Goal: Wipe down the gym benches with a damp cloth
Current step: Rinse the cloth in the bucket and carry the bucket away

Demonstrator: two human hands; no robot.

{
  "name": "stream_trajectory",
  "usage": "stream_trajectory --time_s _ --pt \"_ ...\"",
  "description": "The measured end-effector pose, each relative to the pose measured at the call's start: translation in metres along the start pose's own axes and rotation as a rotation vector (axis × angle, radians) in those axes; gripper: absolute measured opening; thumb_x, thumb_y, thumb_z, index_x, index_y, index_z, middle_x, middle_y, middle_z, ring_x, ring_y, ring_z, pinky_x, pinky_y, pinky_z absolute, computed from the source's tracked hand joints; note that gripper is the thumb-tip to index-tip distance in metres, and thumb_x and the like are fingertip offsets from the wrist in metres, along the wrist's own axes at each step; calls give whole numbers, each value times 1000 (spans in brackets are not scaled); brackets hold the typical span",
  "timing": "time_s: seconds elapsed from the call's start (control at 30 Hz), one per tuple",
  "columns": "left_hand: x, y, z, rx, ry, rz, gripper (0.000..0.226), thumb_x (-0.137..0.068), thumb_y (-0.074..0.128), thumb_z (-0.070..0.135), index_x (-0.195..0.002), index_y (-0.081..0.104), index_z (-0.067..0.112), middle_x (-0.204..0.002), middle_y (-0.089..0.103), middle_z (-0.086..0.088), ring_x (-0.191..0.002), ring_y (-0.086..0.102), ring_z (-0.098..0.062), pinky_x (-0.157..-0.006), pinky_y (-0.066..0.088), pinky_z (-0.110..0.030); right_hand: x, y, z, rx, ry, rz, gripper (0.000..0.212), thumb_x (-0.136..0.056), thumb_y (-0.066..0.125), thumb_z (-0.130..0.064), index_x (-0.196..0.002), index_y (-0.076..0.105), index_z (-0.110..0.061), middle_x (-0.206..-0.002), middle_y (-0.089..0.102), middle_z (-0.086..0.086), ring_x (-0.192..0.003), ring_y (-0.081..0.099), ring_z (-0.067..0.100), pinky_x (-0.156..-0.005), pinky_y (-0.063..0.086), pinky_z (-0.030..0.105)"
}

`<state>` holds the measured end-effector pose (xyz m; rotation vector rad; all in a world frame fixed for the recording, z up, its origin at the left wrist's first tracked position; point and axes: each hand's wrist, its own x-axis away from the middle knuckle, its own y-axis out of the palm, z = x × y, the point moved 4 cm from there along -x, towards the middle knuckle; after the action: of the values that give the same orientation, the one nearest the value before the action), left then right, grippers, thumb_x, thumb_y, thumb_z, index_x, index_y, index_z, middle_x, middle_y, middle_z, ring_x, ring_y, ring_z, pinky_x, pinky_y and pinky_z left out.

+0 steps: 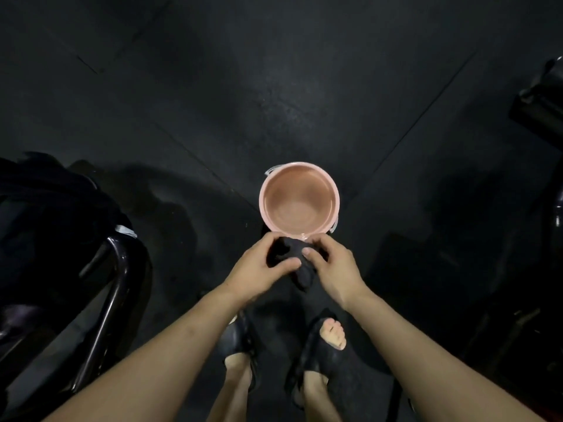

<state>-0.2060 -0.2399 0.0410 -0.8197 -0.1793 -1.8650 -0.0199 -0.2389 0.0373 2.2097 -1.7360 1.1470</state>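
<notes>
A dark cloth (300, 263) is bunched between both of my hands, just in front of the near rim of a pink bucket (333, 190) that stands on the black floor. My left hand (259, 269) grips the cloth's left side with thumb pressed across it. My right hand (333, 269) grips the right side. A fold of the cloth hangs down below my fingers. Water lies inside the bucket. A black padded gym bench (45, 214) with a glossy black tube frame stands at the left.
My feet in black sandals (316, 339) stand on the dark rubber floor directly below my hands. More black gym equipment (542, 99) sits at the right edge. The floor looks wet to the left of the bucket.
</notes>
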Motion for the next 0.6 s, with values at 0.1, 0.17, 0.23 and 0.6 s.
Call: stream_trajectory --time_s 0.1,0.17,0.23,0.6 --pt "-23 11 -34 -78 -29 -4 35 -90 75 37 -116 53 43 -103 70 16 -97 66 -2 -93 53 -36 -21 9 24 112 -69 -3 7 -101 63 -28 -104 66 -34 -100 72 -13 -96 67 10 -90 56 42" --pt "-33 15 -48 -30 -50 30 24 -91 73 35 -109 59 41 -95 72 12 -92 68 -9 -95 54 -43 -27 9 35 78 -79 18 10 -101 63 -24 -104 67 -33 -101 72 -15 -97 66 6 -91 55 36" --pt "-40 19 -53 7 -41 25 16 -91 73 36 -105 65 42 -93 73 13 -90 69 -9 -94 55 -45 -29 8 44 -6 -52 4 13 -102 62 -20 -104 68 -32 -102 72 -17 -100 66 3 -94 53 32" --pt "-27 36 -38 28 42 151 23 -97 60 15 -109 73 30 -101 75 17 -97 69 -2 -93 55 -36 -6 6 61 -70 -124 91 22 -95 74 -28 -115 66 -30 -118 64 -16 -116 60 3 -104 49 31"
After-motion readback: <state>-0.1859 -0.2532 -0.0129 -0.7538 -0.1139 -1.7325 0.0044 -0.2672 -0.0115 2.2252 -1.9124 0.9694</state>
